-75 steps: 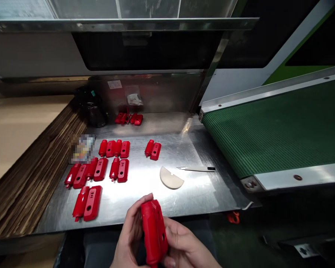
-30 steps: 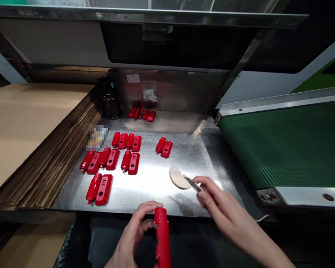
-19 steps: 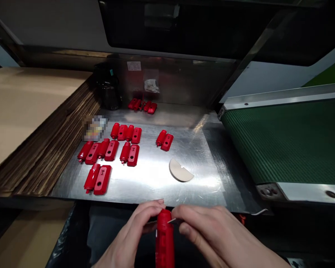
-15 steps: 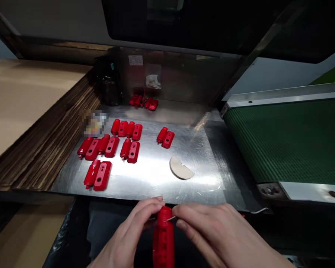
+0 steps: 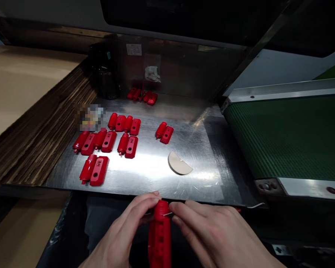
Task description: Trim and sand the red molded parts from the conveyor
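Observation:
A red plastic part (image 5: 159, 238) with a ribbed round neck points away from me at the table's near edge. My left hand (image 5: 125, 227) is closed on its left side, thumb and fingers near the neck. In my right hand (image 5: 212, 223) is a thin blade (image 5: 168, 214), pinched between thumb and forefinger, its tip against the neck. Most of this tool is hidden by the hand; a bit of red shows behind the knuckles. Beyond my hands lies a beige half-round piece (image 5: 179, 163) with a small notch in its straight edge.
Red moulded parts (image 5: 99, 171) lie in pairs on the metal table (image 5: 150, 178), with more red pieces (image 5: 142, 96) by the back wall. Stacked cardboard (image 5: 44, 111) stands left, a dark bottle (image 5: 107, 82) behind it. A green conveyor belt (image 5: 290, 137) runs along the right.
The view has shifted slightly, so the table's contents sit a little higher and further left. Both hands keep their hold, and the blade tip stays at the red part's neck.

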{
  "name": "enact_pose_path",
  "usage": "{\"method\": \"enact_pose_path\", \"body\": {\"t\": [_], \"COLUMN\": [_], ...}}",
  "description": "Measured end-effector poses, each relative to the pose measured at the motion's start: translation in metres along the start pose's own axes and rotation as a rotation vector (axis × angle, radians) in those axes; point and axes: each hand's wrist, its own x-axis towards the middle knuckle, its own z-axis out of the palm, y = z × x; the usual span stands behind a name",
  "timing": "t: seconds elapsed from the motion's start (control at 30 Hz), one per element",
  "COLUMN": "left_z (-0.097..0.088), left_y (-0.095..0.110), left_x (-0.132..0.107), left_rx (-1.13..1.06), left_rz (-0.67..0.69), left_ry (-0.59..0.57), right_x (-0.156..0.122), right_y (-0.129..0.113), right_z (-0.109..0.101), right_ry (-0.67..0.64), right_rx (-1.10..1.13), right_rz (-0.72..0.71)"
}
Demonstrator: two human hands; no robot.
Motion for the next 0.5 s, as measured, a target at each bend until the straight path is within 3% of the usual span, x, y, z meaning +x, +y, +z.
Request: {"method": "enact_pose_path", "body": {"t": [0.5], "left_z": [-0.01], "left_y": [0.01], "left_x": [0.004], "left_rx": [0.215], "left_rz": [0.146], "left_ry": [0.017], "right_x": [0.01], "right_y": [-0.007], "right_z": [-0.013], "right_ry": [-0.193], "right_rx": [0.05], "right_rz": [0.072]}}
